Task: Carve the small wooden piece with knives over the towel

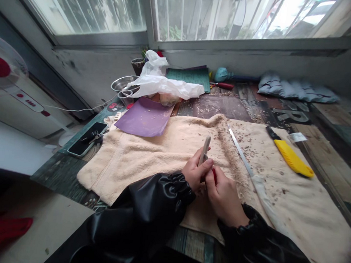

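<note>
My left hand point(194, 171) is closed around a slim, pale brown wooden piece point(205, 147), which points up and away from me. Close against it, my right hand point(225, 197) grips a tool with a red handle point(214, 176); the working end is hidden between my hands. Both hands are over a cream towel point(148, 158) strewn with wood shavings. To their right lies a long, thin saw blade point(241, 151) with a handle wrapped in whitish material point(262, 193). A yellow-and-black handled tool point(292, 158) rests farther right on the towel.
Purple sandpaper-like sheet point(147, 117) overlaps the towel's far left. Behind it are a white plastic bag point(167, 86), a metal bowl point(119, 84) and a green mat point(193, 76). A phone point(84, 141) with keys lies left. A fan point(1, 67) stands beside the table.
</note>
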### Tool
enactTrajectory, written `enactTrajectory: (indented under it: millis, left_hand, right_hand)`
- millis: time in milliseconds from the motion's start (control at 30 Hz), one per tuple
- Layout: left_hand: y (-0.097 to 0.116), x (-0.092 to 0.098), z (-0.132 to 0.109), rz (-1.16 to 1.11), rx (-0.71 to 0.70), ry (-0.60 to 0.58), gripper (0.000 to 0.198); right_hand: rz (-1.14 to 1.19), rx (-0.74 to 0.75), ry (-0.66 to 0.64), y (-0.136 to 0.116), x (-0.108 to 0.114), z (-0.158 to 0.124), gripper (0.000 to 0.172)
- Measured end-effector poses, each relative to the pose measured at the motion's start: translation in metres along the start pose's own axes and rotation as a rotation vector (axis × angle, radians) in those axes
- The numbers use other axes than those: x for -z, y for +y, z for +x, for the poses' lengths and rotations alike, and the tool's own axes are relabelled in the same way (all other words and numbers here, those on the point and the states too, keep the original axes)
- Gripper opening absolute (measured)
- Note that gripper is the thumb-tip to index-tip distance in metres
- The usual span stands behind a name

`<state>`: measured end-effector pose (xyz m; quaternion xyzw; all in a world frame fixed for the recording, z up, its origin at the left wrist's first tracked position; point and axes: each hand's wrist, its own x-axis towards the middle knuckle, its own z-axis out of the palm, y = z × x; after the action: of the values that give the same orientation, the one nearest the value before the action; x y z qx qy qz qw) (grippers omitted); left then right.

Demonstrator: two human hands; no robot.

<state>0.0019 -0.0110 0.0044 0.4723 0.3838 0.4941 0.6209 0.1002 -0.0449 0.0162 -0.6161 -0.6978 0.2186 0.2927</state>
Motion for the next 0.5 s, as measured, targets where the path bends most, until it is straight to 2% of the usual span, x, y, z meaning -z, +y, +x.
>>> enactTrajectory:
  millis: [500]
  left_hand:
    - [0.001,-0.0035,0.0004,-0.047,0.019,-0.013,0.046]
  right_hand:
    - [-0.113,0.025,0.058,-0.0001,-0.0021,-0.0014,0.036]
